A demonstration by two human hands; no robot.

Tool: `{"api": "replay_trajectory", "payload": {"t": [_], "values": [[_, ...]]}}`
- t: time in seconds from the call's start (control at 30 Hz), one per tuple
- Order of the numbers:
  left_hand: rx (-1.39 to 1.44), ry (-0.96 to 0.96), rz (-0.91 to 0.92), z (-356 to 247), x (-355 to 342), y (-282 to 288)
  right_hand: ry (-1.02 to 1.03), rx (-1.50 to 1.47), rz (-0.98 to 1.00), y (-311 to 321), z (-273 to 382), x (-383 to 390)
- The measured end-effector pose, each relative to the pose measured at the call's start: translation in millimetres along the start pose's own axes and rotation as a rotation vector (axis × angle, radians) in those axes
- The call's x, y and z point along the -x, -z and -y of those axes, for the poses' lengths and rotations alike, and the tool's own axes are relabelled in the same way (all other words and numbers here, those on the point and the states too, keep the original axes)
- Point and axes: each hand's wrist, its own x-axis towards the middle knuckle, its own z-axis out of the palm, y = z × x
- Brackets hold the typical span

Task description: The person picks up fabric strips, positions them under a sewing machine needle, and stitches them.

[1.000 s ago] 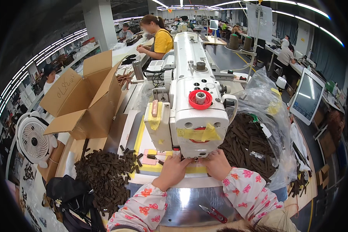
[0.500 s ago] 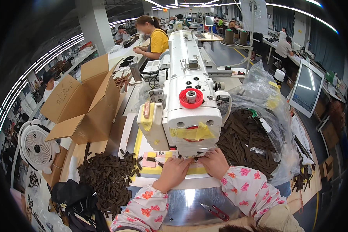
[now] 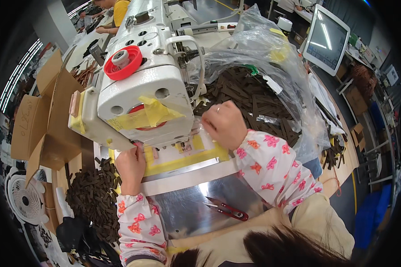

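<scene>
A white sewing machine (image 3: 142, 98) with a red dial and yellow tape stands in front of me. My left hand (image 3: 130, 171) is closed at the left front of the machine's work plate. Its fingertips point away from me, so what they hold, if anything, is hidden. My right hand (image 3: 226, 125) is raised right of the machine head, its fingers curled in at the near left side of a pile of dark brown strips (image 3: 258, 100). Whether a strip is in those fingers cannot be seen. Under the needle area lies the yellow-taped work plate (image 3: 187, 158).
Red-handled thread snips (image 3: 229, 210) lie on the metal plate (image 3: 182, 211) nearest me. A heap of short dark pieces (image 3: 91, 196) spreads at left, beside a cardboard box (image 3: 60, 133) and a white fan (image 3: 26, 196). Clear plastic (image 3: 294, 66) surrounds the strips; a screen (image 3: 327, 40) stands behind.
Both hands have left the needle area: the left went to the left, the right went up and right to the strips. The view has turned to the right and moved closer.
</scene>
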Motion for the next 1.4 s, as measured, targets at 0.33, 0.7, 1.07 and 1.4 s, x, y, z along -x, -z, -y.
{"api": "replay_trajectory", "payload": {"t": [0.33,0.7,1.07,1.4], "values": [[-0.015,-0.108,-0.036,-38.2,0.8,1.8,-0.353,0.369,0.150,33.7,-67.8,4.2],[0.214,-0.436,0.020,-66.8,18.0,-16.7,-0.295,0.377,0.049,26.4,-67.5,15.8],[0.221,-0.401,0.021,-60.8,10.6,-19.4,-0.302,0.397,-0.010,15.4,-76.1,11.5],[0.254,-0.397,-0.019,-60.8,17.4,-15.1,-0.203,-0.021,0.456,47.8,-1.8,-1.8]]}}
